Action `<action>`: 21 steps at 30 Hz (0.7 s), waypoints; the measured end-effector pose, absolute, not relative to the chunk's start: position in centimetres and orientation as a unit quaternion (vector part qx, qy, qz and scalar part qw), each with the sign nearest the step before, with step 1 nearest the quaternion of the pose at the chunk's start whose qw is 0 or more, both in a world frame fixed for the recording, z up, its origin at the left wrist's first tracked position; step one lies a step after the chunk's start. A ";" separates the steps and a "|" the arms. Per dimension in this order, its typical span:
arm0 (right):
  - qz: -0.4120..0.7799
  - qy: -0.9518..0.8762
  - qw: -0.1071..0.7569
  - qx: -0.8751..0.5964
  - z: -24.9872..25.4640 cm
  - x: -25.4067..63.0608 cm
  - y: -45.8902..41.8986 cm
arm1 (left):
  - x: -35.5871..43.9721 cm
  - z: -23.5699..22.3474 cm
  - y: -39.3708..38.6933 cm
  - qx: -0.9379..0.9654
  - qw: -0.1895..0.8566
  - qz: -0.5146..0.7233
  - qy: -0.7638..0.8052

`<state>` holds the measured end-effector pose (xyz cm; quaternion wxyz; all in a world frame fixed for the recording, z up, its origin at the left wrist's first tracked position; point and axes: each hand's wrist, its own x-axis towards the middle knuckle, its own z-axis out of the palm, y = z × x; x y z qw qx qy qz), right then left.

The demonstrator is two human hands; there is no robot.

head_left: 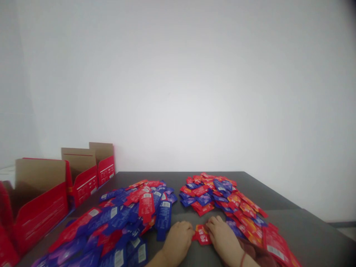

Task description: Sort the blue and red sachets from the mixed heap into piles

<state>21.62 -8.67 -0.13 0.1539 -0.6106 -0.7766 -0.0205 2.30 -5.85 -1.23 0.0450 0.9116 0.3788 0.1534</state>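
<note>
My left hand [178,237] and my right hand [222,237] rest close together on the dark table [306,230], near its front edge. Between them lies a small red packet [201,234]; the fingers of both hands are curled and pinch its two sides. A big heap of long blue and red packets [125,218] spreads out left of my left hand. A second heap of smaller red and blue packets [222,194] lies behind and to the right of my right hand. A red band circles my right wrist.
Open red cardboard boxes stand in a row along the table's left edge: a large one [39,200] nearest, two smaller ones [86,178] behind. A plain white wall rises behind the table. The table's right side shows bare dark surface.
</note>
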 end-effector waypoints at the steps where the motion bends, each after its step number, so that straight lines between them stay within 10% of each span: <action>1: -0.017 -0.784 0.147 -0.603 0.1 21.0 -8.6 | 2.4 -1.1 -5.9 0.913 0.032 0.145 0.381; 21: 0.095 -0.793 0.222 -0.560 -3.5 22.0 -9.3 | 2.5 -1.4 -5.8 0.911 0.020 0.144 0.386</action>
